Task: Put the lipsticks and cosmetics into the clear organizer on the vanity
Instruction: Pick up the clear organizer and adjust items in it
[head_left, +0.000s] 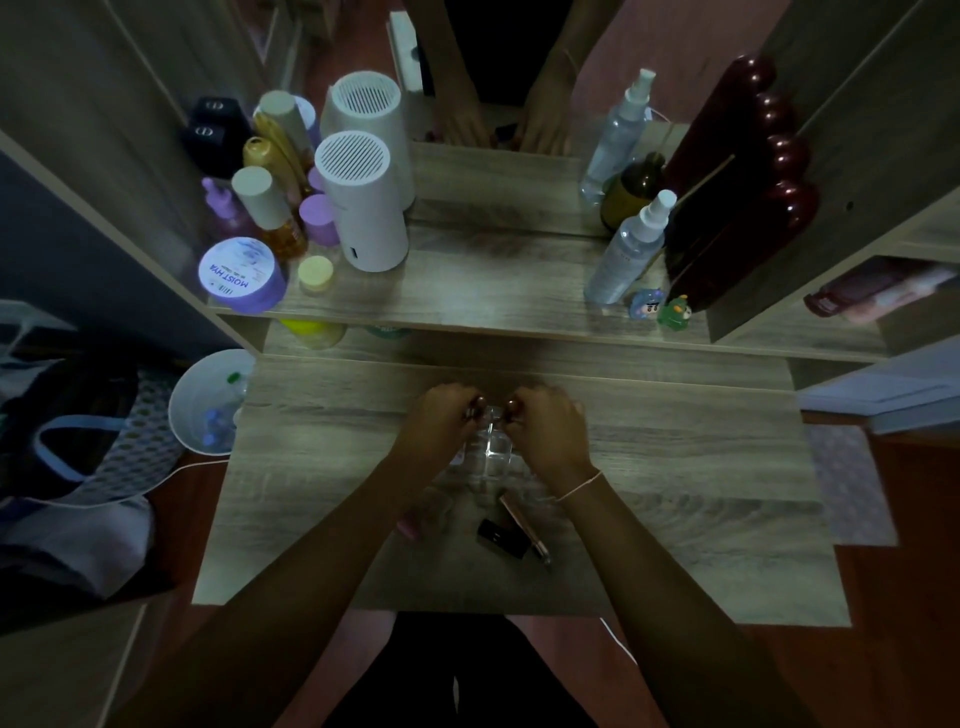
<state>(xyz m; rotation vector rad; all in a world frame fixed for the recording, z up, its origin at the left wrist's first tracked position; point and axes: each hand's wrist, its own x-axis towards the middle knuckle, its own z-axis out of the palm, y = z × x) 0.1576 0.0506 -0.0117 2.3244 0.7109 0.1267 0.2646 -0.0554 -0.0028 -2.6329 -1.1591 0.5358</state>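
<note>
The clear organizer (491, 451) stands in the middle of the wooden vanity top, partly hidden by my hands. My left hand (441, 415) holds a dark lipstick (475, 409) over the organizer's far left side. My right hand (545, 421) holds another dark lipstick (514, 408) over its far right side. Nearer to me on the table lie a black lipstick case (501, 538), a slim rose-gold cosmetic stick (524, 527) and a pink item (408, 526) half hidden under my left forearm.
The raised shelf (493, 306) carries bottles, a purple jar (240, 275) and a white cylinder device (366, 208) at left; a spray bottle (631, 249), small figurines (660, 307) and a dark red object at right. A white bin (208, 400) sits left of the table.
</note>
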